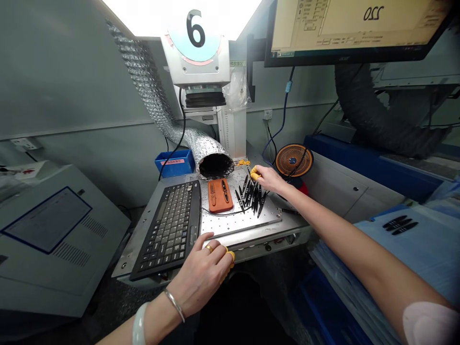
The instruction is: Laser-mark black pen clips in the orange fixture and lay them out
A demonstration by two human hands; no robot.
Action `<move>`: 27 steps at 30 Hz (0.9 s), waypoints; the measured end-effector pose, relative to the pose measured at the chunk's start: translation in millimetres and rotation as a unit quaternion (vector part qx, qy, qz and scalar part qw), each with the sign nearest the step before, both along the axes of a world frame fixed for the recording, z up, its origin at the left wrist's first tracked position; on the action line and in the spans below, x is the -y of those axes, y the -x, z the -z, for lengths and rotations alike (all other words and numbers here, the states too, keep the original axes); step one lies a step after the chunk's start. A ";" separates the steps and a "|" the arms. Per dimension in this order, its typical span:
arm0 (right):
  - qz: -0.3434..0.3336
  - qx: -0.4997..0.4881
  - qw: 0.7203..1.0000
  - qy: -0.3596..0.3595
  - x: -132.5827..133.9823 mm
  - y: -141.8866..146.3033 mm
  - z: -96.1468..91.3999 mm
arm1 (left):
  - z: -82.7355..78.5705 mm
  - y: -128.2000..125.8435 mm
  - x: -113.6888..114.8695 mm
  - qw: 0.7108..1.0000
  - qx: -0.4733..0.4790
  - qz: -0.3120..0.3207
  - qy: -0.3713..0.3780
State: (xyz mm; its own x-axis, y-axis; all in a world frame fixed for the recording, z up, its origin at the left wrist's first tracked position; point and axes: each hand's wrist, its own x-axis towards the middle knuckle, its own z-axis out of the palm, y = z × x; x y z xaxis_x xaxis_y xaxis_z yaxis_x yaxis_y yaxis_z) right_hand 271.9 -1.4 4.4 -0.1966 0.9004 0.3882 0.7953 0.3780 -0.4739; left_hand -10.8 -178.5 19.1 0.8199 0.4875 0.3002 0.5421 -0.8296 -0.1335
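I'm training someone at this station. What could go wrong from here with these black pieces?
The loose black slender pieces lie heaped on the perforated metal plate, so the right hand could knock them together and perhaps scratch them. The thin black cable beside the orange holder might catch a finger. The left hand's ring could possibly mark the plate's edge.
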 end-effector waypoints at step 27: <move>-0.023 -0.321 0.935 0.151 -2.8 56.4 50.7 | -6.1 -5.3 -124.4 0.953 0.103 -0.224 0.178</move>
